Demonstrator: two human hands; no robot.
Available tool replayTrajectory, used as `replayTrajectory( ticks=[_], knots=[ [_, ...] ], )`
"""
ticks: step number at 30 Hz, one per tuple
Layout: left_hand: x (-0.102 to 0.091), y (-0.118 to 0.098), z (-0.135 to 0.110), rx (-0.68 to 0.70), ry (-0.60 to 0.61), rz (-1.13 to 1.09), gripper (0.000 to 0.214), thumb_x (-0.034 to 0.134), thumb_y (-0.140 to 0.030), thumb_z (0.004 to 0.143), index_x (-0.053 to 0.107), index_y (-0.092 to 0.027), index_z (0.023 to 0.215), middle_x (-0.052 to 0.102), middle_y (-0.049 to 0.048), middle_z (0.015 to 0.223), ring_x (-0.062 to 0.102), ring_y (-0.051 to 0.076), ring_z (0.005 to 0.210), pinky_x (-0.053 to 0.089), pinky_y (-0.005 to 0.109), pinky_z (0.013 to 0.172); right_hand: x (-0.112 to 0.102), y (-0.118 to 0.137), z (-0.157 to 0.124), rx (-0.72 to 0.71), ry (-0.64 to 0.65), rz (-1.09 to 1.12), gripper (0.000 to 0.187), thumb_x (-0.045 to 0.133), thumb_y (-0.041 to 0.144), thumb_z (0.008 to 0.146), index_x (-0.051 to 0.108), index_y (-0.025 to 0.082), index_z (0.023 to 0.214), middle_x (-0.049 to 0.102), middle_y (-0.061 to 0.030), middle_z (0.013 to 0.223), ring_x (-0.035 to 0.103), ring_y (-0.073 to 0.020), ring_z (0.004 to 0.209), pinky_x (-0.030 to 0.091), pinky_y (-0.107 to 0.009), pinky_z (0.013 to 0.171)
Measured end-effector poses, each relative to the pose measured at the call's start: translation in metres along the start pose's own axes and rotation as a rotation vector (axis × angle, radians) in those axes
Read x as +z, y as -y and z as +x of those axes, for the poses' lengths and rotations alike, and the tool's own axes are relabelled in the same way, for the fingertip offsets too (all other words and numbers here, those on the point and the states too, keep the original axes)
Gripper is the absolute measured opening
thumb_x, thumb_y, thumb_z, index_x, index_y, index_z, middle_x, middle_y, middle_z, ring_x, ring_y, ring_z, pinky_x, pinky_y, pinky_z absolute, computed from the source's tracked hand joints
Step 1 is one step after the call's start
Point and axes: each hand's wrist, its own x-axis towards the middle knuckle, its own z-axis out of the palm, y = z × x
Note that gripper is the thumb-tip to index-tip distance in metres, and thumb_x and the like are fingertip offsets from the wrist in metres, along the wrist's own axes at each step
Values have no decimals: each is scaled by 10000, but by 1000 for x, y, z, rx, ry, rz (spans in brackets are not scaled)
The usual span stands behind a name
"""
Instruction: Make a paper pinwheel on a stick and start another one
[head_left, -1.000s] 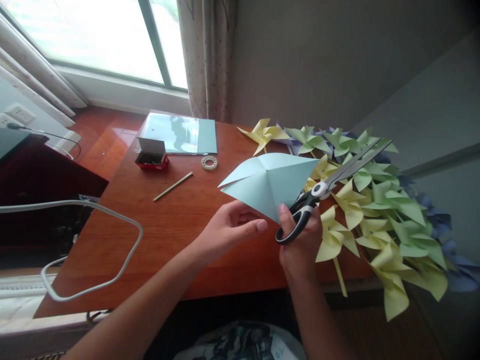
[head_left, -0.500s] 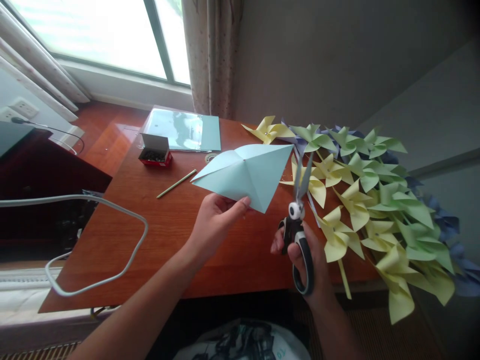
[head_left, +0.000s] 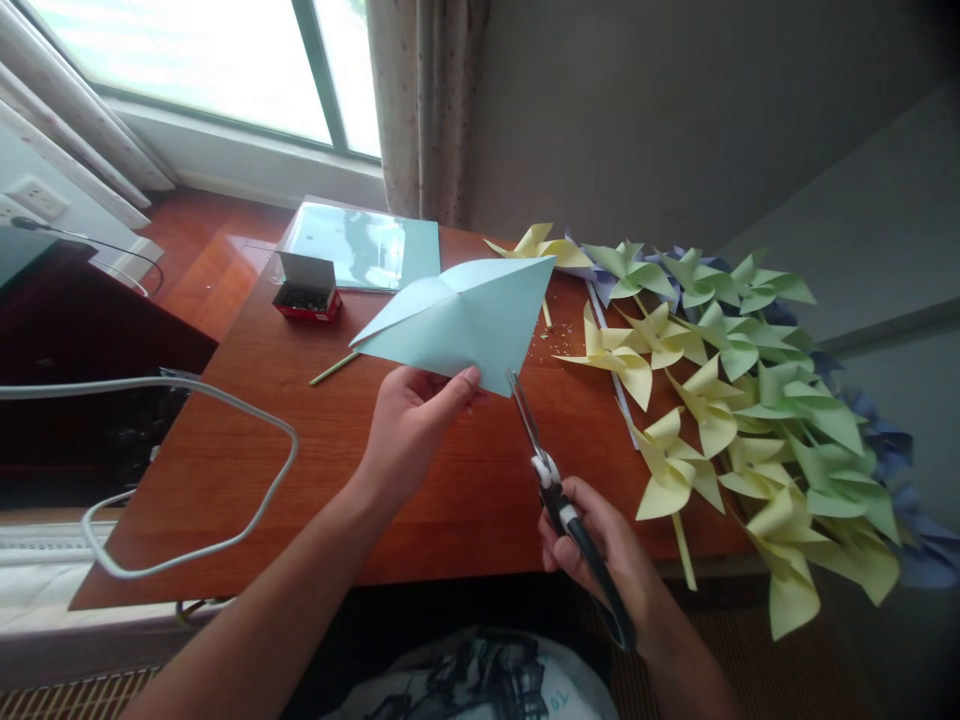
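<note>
My left hand pinches the lower edge of a creased pale blue paper square and holds it up above the wooden table. My right hand grips the black handles of a pair of scissors. The blades point up and to the left, and their tips touch the bottom corner of the blue paper.
Several yellow, green and purple paper pinwheels cover the table's right side. At the back lie a stack of blue sheets, an open red box of pins and a thin stick. A white cable loop hangs at the left.
The scissors swung from pointing right over the pinwheels to pointing up-left at the paper's bottom corner. My right hand let go of the paper, and my left hand carried it left.
</note>
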Motion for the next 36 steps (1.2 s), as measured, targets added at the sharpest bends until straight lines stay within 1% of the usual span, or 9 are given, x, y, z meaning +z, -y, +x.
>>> replayTrajectory(
  ticks=[6, 10, 14, 19, 26, 36],
  knots=[
    [-2, 1, 2, 27, -21, -96, 129, 800, -273, 779, 746, -159, 758, 736, 22, 688, 628, 141, 644, 476, 245, 635, -2, -1, -3, 27, -10, 0, 486, 709, 648, 808, 548, 204, 921, 506, 16, 763, 483, -147, 680, 370, -266, 606],
    [-1, 0, 1, 20, -15, -107, 121, 799, -265, 776, 741, -160, 757, 731, 20, 684, 626, 142, 638, 478, 250, 635, -1, -2, -1, 43, -13, 37, 493, 733, 644, 792, 547, 206, 922, 511, 19, 756, 480, -143, 668, 371, -266, 603],
    [0, 0, 0, 5, 13, -76, 135, 802, -272, 772, 738, -154, 759, 732, 26, 688, 633, 151, 640, 480, 257, 632, 2, 3, 2, 64, 28, 85, 495, 730, 646, 801, 528, 207, 909, 499, 26, 763, 483, -133, 667, 375, -265, 614],
    [1, 1, -3, 0, 58, -39, 142, 804, -269, 791, 732, -153, 752, 726, 11, 682, 637, 136, 650, 481, 231, 629, 2, 9, 6, 68, 72, 132, 482, 709, 627, 837, 513, 198, 939, 511, 24, 773, 503, -125, 680, 403, -256, 633],
    [1, 1, -3, 4, 129, -48, 118, 793, -251, 817, 741, -159, 766, 725, -16, 680, 635, 107, 638, 486, 196, 622, 1, 6, 11, 34, 79, 132, 498, 710, 630, 836, 527, 182, 956, 529, 15, 777, 531, -123, 685, 424, -251, 640],
    [3, 0, -4, -9, 185, -39, 129, 780, -237, 828, 748, -157, 732, 748, -7, 688, 644, 105, 640, 492, 191, 623, 1, 9, 12, 35, 71, 132, 511, 730, 636, 817, 539, 179, 942, 533, 18, 781, 526, -117, 679, 423, -251, 648]
  ],
)
